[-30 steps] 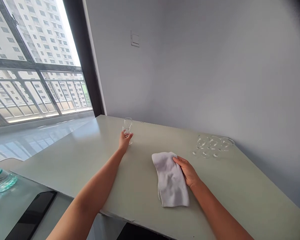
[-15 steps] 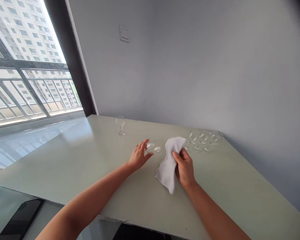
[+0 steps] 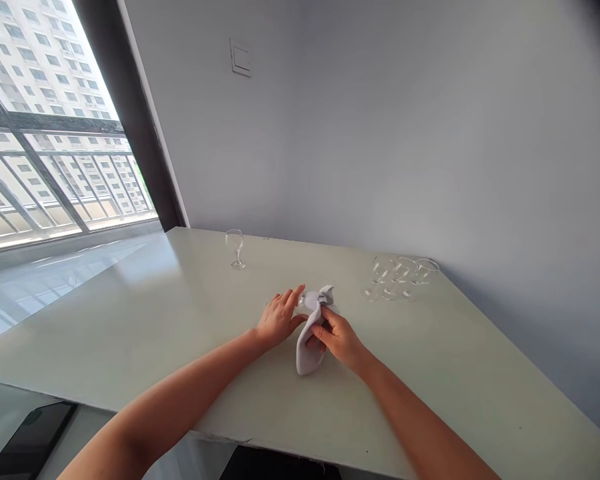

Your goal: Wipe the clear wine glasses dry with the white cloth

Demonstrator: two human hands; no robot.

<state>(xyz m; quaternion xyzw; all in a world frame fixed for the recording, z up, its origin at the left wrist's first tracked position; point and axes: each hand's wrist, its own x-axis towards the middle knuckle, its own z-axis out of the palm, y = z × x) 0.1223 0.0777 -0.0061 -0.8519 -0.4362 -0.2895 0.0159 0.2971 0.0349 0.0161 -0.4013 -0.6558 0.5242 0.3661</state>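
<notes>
My left hand [image 3: 281,316] is curled round the bowl of a clear stemmed glass [image 3: 301,305] low over the pale table [image 3: 180,333]. A white cloth [image 3: 310,350] is pinched in the fingers of my right hand [image 3: 337,337], and its upper part lies against the glass, covering the stem end. One stemmed glass [image 3: 236,252] stands upright farther back on the left. To the right, several stemmed glasses [image 3: 403,272] stand upright close together near the wall.
A dark flat object [image 3: 33,440] lies on a lower surface at the bottom left. The table's near edge [image 3: 245,441] runs below my arms. Walls border the far and right sides, with a window on the left.
My right hand has moved left with the cloth, which now touches the glass in my left hand and has bunched up. The view has shifted slightly.
</notes>
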